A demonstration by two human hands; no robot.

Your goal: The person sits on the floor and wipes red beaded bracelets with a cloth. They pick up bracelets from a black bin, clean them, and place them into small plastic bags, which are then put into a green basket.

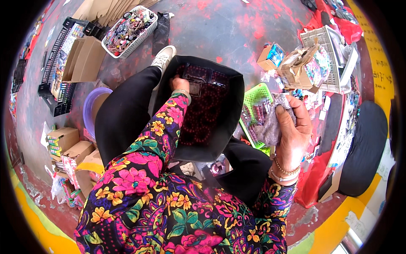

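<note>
A black open-topped bin point(231, 108) stands between my legs, with a dark inside dotted in red. My left hand point(180, 84) reaches into its far left part, fingers curled and partly hidden. What they hold, if anything, does not show. Beside that hand lie clear plastic packets point(194, 88) inside the bin. On the right, my right hand point(294, 127) pinches a greyish-purple knitted cloth point(272, 122) between thumb and fingers. The cloth hangs over the right side of a green plastic basket point(258, 92), which holds small packaged items.
A white basket of hair ties point(131, 34) stands far left, near a black crate point(54, 95) and cardboard box point(84, 59). A purple basin point(91, 106) sits beside my left leg. Right are cardboard boxes point(296, 70), a grey crate point(327, 42) and a black cushioned seat point(364, 148).
</note>
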